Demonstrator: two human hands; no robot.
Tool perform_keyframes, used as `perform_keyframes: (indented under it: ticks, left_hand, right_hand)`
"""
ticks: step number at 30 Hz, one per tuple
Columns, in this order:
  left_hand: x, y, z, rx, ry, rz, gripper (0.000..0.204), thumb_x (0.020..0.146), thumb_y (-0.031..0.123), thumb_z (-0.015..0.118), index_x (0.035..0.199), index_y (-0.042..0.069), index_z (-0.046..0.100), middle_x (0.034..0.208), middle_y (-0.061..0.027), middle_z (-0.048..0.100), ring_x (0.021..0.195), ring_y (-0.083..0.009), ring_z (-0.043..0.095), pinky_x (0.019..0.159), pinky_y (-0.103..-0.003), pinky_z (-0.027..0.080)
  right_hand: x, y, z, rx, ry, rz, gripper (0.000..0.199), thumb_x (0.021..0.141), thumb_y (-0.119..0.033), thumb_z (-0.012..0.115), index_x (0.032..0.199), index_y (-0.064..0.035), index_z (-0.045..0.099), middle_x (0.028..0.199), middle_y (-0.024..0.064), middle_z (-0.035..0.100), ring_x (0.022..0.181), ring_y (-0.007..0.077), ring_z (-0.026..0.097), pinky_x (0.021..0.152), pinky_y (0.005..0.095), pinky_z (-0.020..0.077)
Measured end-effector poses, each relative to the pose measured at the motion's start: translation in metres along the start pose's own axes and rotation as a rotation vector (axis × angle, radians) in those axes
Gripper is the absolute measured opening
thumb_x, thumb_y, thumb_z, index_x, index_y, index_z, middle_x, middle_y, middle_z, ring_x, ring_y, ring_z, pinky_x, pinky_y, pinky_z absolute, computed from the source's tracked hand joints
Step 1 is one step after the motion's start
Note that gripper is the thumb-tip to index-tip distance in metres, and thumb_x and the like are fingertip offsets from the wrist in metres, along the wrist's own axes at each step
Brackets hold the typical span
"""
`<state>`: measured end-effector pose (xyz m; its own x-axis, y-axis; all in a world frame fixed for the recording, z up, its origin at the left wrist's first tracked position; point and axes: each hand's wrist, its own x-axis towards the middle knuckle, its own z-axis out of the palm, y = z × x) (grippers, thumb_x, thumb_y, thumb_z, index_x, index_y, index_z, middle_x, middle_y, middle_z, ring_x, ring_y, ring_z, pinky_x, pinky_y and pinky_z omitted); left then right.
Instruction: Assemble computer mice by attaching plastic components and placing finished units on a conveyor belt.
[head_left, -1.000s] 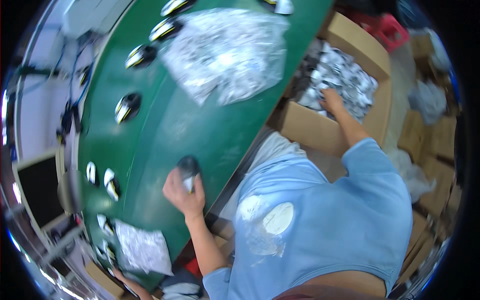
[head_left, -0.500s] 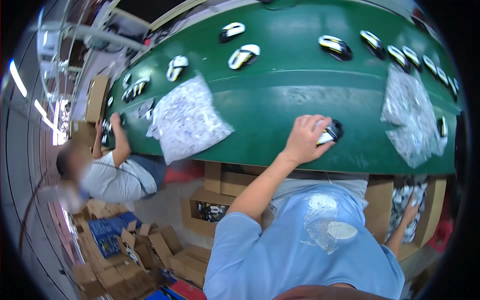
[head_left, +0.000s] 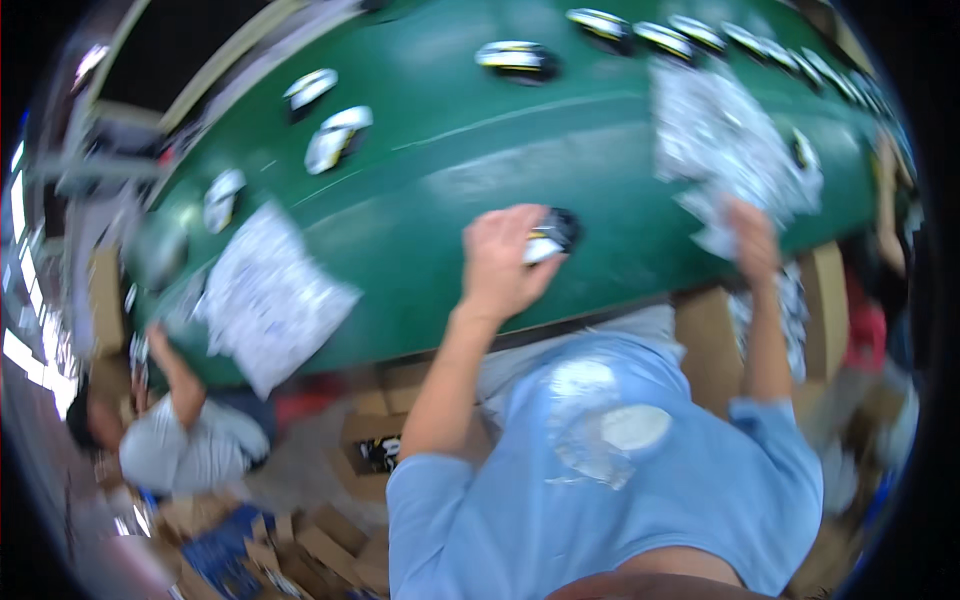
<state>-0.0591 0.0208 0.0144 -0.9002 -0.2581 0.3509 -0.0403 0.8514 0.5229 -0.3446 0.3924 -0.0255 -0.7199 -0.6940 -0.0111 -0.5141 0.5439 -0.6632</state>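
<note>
My left hand (head_left: 505,255) is closed over a rounded black-and-white piece (head_left: 552,235) with yellow trim, shaped like a computer mouse. It rests on the green table (head_left: 420,270) near the front edge. My right hand (head_left: 752,240) is raised at the table's front edge, by the lower end of a crumpled clear plastic bag (head_left: 715,130). Motion blur smears its fingers, so what it holds, if anything, is unclear. Below that hand stands an open carton (head_left: 825,310) with whitish, shiny contents.
Similar pieces stand along the far side, one of them a single black-and-white piece (head_left: 517,62). A full translucent bag (head_left: 270,300) lies left. A co-worker (head_left: 190,440) sits beyond it; another person's arm (head_left: 887,205) shows at the far right. Cartons (head_left: 335,540) cover the floor lower left.
My right hand has come up out of the carton to the table edge. My left hand still grips the piece. The whole view has turned right, shifting things leftward.
</note>
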Motion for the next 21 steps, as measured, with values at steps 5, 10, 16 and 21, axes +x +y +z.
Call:
perform_keyframes:
  ticks: [5,10,16,21]
  left_hand:
    - [0.002,-0.004,0.01,-0.015,-0.024,0.027,0.07,0.08,0.023,0.091,0.14,0.002,0.061,0.134,-0.0162,0.068,0.123,-0.0387,0.058,0.108,-0.05,0.043]
    - [-0.003,-0.005,0.016,-0.054,0.011,0.041,0.08,0.082,0.02,0.093,0.147,-0.002,0.052,0.133,-0.0173,0.066,0.121,-0.0374,0.057,0.107,-0.048,0.044]
    - [-0.008,-0.004,0.018,-0.118,0.063,0.004,0.085,0.082,0.018,0.093,0.151,-0.001,0.047,0.137,-0.0161,0.066,0.123,-0.0372,0.057,0.109,-0.05,0.043]
    - [-0.004,-0.005,0.017,-0.093,0.047,0.013,0.086,0.082,0.018,0.093,0.153,-0.001,0.047,0.139,-0.015,0.066,0.124,-0.0367,0.057,0.11,-0.05,0.043]
  right_hand:
    - [0.114,-0.182,0.069,0.167,-0.453,-0.606,0.044,0.111,-0.04,0.057,0.093,-0.0067,0.08,0.087,0.0136,0.074,0.085,0.0373,0.067,0.076,0.0483,0.0517]
    - [0.118,-0.204,0.126,0.111,-0.246,-0.779,0.035,0.102,-0.041,0.07,0.089,-0.0092,0.079,0.084,0.0104,0.072,0.084,0.0349,0.067,0.087,0.0474,0.0519]
    - [0.097,-0.198,0.139,0.101,0.105,-0.645,0.028,0.093,-0.033,0.083,0.108,-0.0105,0.075,0.101,0.0072,0.073,0.096,0.0317,0.067,0.087,0.0449,0.0522]
    - [0.091,-0.179,0.103,0.221,-0.192,-0.823,0.036,0.093,-0.03,0.083,0.12,-0.0075,0.078,0.12,0.0084,0.078,0.105,0.0305,0.069,0.095,0.0418,0.0547]
